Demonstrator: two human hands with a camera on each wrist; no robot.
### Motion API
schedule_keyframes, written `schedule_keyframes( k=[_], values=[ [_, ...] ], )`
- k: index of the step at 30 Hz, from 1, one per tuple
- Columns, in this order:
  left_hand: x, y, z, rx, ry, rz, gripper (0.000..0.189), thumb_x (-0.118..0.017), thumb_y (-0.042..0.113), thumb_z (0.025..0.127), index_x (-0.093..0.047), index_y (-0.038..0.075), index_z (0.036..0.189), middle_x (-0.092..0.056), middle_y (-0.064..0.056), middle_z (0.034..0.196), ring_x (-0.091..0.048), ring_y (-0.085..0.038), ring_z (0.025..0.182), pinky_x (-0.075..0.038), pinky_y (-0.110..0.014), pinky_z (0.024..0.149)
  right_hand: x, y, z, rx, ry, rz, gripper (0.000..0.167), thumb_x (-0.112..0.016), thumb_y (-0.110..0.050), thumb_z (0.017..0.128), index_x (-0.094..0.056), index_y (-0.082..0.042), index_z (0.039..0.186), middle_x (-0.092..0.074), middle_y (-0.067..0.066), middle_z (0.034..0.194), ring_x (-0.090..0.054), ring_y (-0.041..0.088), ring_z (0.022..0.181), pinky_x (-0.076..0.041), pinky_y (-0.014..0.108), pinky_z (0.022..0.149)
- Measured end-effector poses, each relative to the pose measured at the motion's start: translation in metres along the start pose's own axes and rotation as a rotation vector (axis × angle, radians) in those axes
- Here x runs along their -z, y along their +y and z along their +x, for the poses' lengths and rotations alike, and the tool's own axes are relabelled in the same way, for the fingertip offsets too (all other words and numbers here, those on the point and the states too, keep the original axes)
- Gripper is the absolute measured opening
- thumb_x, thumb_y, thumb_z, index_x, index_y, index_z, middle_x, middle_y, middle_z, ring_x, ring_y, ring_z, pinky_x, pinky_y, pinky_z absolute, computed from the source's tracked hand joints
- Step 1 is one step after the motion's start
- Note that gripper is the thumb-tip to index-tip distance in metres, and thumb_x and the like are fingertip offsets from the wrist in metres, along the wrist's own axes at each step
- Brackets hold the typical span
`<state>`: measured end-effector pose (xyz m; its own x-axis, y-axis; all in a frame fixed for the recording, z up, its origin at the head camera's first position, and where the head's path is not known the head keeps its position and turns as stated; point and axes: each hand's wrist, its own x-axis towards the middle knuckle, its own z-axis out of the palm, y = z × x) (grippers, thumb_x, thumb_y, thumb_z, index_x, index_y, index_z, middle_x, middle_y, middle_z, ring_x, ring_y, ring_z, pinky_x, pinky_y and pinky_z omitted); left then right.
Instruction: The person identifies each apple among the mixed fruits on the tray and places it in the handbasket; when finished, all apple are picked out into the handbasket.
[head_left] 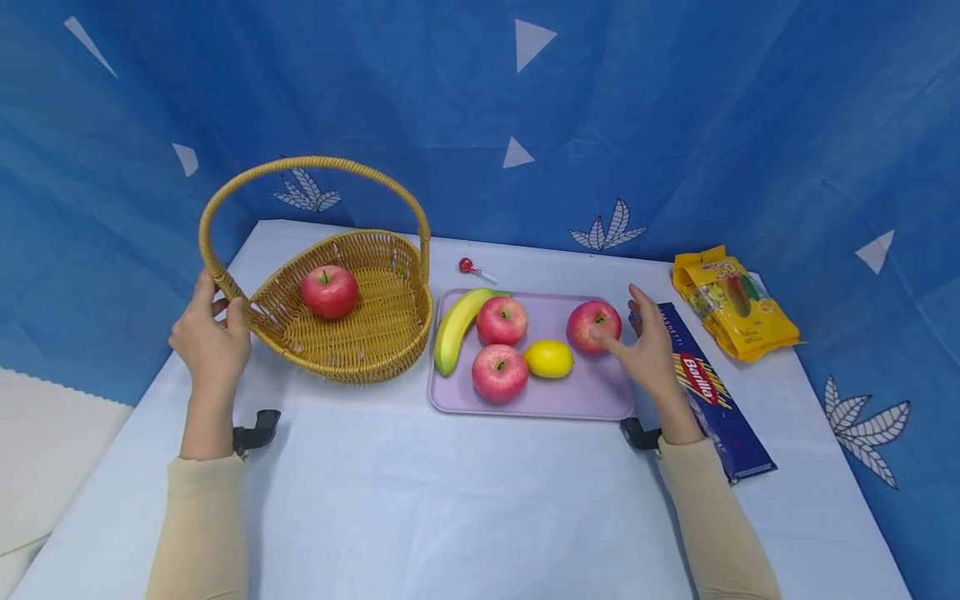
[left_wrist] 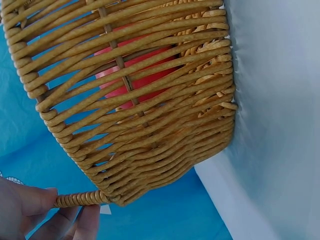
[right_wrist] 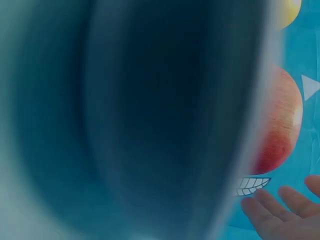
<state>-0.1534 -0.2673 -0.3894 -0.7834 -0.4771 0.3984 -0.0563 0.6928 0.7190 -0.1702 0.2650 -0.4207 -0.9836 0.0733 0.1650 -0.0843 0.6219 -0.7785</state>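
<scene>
My left hand (head_left: 213, 337) grips the base of the handle (head_left: 315, 162) of a wicker basket (head_left: 367, 367). Thumb and fingers (left_wrist: 40, 200) pinch that handle in the left wrist view. Inside the basket lies a red apple (head_left: 330, 292), seen through the weave from the left wrist. Over the right end of a lilac tray (head_left: 540, 404), my right hand (head_left: 648, 346) is spread beside another apple (head_left: 592, 325), its thumb overlapping the fruit in the head view; whether they touch I cannot tell. A blurred dark shape hides most of the right wrist view, leaving that apple (right_wrist: 282, 125) partly visible.
Also on the tray are a banana (head_left: 461, 329), two apples (head_left: 502, 321) and a lemon (head_left: 549, 359). A lollipop (head_left: 467, 265) lies behind it. Right of the tray are a blue Barilla spaghetti pack (head_left: 712, 400) and a yellow packet (head_left: 738, 304). Blue cloth (head_left: 450, 100) hangs behind the table.
</scene>
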Motion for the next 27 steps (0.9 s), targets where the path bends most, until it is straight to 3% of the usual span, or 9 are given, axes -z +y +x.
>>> schedule_keyframes(
  k=[9, 27],
  values=[
    [-0.0006, 0.0009, 0.0003, -0.004, 0.0, 0.001, 0.041, -0.052, 0.015, 0.101, -0.05, 0.022, 0.141, -0.059, -0.013, 0.137, -0.058, -0.042, 0.121, -0.017, -0.054, 0.108, 0.001, 0.0044, 0.0012, -0.026, -0.023, 0.016, 0.091, -0.076, -0.024, 0.085, -0.02, -0.012, 0.156, -0.025, 0.017, 0.159, -0.031, 0.04, 0.144, -0.031, 0.055, 0.111],
    [-0.0008, 0.002, -0.0005, 0.017, -0.008, 0.007, 0.04, -0.052, 0.015, 0.101, -0.049, 0.022, 0.141, -0.058, -0.014, 0.138, -0.057, -0.042, 0.123, -0.017, -0.054, 0.106, 0.0, 0.0083, 0.0016, -0.055, -0.13, -0.01, 0.091, -0.075, -0.022, 0.085, -0.019, -0.009, 0.156, -0.026, 0.02, 0.159, -0.035, 0.042, 0.14, -0.033, 0.056, 0.11]
  ],
)
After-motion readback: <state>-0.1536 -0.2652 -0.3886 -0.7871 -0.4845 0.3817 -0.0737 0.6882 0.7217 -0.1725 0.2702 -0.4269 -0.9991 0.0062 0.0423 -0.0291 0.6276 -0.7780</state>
